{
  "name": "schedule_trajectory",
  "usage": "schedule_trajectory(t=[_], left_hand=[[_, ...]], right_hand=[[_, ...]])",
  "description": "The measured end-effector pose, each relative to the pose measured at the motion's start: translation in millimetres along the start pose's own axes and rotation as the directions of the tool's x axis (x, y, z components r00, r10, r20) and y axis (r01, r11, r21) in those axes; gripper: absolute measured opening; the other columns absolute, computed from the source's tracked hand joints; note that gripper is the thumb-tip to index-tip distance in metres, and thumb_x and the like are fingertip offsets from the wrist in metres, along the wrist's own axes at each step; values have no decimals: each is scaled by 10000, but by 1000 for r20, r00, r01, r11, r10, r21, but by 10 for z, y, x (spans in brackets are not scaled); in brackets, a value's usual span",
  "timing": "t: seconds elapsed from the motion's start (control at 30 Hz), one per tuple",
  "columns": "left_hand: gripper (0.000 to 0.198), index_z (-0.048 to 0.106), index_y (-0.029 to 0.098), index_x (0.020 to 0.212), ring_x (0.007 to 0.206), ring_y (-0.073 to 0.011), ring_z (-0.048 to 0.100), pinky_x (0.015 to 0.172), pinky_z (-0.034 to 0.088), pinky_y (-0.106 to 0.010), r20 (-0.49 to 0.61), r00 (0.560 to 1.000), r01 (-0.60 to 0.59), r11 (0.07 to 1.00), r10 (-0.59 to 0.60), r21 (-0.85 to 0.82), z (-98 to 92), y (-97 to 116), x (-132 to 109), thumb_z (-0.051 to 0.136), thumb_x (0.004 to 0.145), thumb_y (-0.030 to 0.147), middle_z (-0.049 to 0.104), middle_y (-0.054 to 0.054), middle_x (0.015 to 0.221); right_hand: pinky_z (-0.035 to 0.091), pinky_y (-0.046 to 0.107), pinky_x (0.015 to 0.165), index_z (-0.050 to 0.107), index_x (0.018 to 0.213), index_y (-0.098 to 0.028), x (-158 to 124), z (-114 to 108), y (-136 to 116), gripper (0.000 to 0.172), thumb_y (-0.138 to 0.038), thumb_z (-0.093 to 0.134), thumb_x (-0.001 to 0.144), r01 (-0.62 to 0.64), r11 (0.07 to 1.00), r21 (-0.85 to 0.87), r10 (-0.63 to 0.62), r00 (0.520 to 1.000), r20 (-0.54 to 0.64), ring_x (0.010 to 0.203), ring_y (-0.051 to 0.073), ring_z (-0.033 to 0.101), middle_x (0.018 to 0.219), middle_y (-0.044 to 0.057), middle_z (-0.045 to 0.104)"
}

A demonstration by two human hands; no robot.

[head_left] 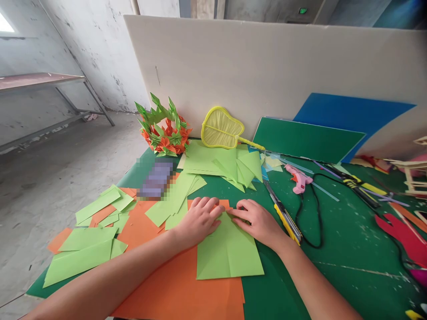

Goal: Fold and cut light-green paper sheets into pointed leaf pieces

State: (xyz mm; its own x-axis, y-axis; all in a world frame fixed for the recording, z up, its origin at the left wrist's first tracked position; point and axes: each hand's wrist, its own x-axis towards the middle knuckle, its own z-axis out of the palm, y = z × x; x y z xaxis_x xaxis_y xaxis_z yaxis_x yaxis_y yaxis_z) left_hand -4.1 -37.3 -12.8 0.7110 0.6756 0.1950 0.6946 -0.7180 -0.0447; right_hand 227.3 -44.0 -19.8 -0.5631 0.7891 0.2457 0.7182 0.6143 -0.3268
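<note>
A light green sheet of paper (230, 258) lies in front of me with a faint vertical crease at its lower middle. My left hand (202, 221) reaches in from the left, its fingers bent together and pressing at the sheet's upper left edge. From the right, my right hand (255, 222) pinches the top of the same sheet between bent fingers and thumb. Both sets of fingertips come close together there, hiding the paper's top edge. Beneath the sheet is larger orange paper (180, 289).
Green paper strips (83, 253) lie at left, and more green sheets (213, 162) behind. An orange-green paper crown (165, 133) and yellow fan (222, 129) stand near the board (233, 66). At right are a utility knife (287, 218), pink glue gun (298, 178) and its black cord.
</note>
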Motion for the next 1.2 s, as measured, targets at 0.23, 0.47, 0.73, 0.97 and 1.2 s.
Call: schedule_trajectory(t=[0.23, 0.47, 0.73, 0.97, 1.2], left_hand=[[232, 554, 164, 1120, 953, -237, 506, 842, 385, -381, 26, 1000, 0, 1000, 1, -17, 18, -5, 5, 464, 960, 306, 567, -87, 1138], [230, 561, 163, 1122, 1019, -243, 504, 860, 370, -382, 42, 999, -27, 999, 29, -38, -23, -1, 15, 432, 979, 288, 579, -92, 1138], [265, 552, 227, 1203, 994, -225, 503, 838, 334, -363, 78, 997, -14, 999, 16, -31, -52, -9, 34, 489, 958, 305, 591, -49, 1112], [252, 579, 222, 1174, 994, -211, 502, 845, 339, -355, 64, 998, -27, 1000, 26, 14, -79, 2, 37, 509, 947, 305, 590, -45, 1127], [326, 536, 242, 1277, 1010, -227, 495, 849, 345, -368, 58, 997, -47, 999, 46, 6, -49, -8, 23, 458, 961, 268, 574, -57, 1209]], right_hand=[[469, 325, 737, 602, 1265, -252, 19, -25, -38, 316, -252, 455, 985, 32, 997, -66, -27, 997, 69, 880, 213, 543, 941, 66, 585], [463, 339, 740, 567, 1298, -240, 30, -39, -92, 338, -260, 414, 997, 36, 991, -132, -23, 995, 97, 882, 219, 539, 971, 77, 593], [449, 321, 710, 620, 1217, -230, 33, -57, -66, 298, -286, 432, 993, 33, 994, -102, -25, 997, 80, 852, 209, 540, 901, 62, 579], [445, 315, 709, 652, 836, -190, -26, -190, -8, 264, -186, 424, 967, -31, 999, -18, 31, 999, 9, 832, 195, 555, 839, 56, 599], [462, 327, 713, 594, 763, -209, -24, -179, -6, 196, -162, 479, 915, -31, 999, 10, 31, 999, -20, 821, 203, 569, 827, 53, 612]])
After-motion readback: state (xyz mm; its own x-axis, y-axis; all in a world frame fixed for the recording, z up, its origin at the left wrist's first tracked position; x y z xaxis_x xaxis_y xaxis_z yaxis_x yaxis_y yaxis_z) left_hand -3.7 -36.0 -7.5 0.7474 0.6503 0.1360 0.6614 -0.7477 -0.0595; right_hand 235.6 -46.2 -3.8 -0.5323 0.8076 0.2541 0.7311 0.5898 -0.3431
